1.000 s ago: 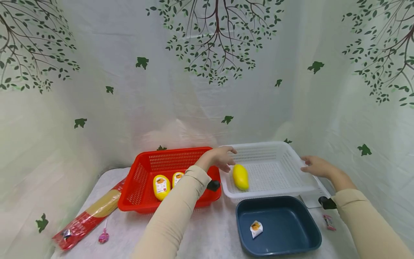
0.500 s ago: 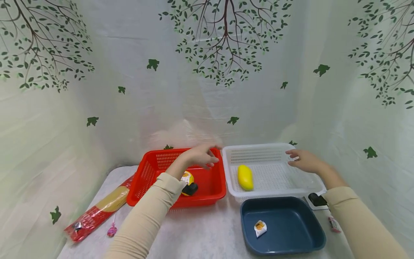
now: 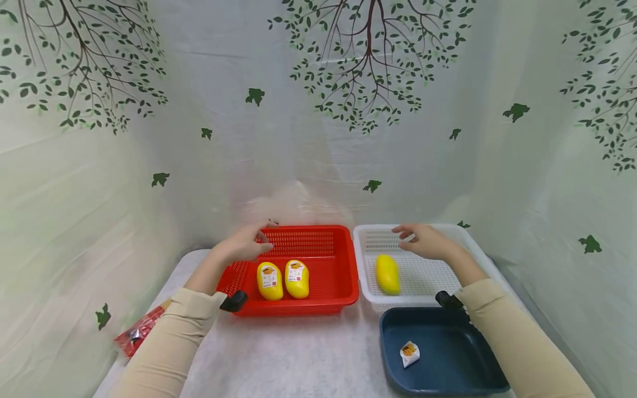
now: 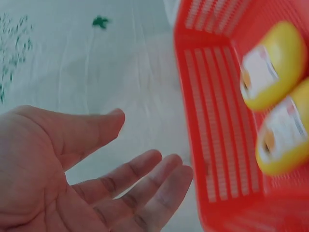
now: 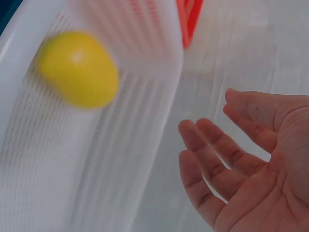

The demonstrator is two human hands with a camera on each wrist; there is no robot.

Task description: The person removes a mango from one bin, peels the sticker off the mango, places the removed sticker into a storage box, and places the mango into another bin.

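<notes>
My left hand [image 3: 246,243] hovers over the left end of the red basket [image 3: 318,309], fingers apart and holding nothing. Inside that basket lie two yellow mangoes with white labels, one on the left [image 3: 270,281] and one on the right [image 3: 297,279]. Above the white basket [image 3: 365,265] hangs my right hand [image 3: 423,241], its fingers loosely bent around nothing. A third yellow mango [image 3: 387,275] lies at the left side of the white basket, no label showing. The right wrist view shows this mango [image 5: 79,70] apart from the right hand [image 5: 256,164].
A dark blue tray [image 3: 443,354] stands in front of the white basket, with a small white wrapped piece [image 3: 410,354] in it. Partly behind the left sleeve lies a red packet [image 3: 141,331]. A printed white curtain [image 3: 308,166] closes off the back.
Both hands have moved left: the left from between the baskets to the red basket's left end, the right from the white basket's right edge over its middle. The head view has shifted slightly.
</notes>
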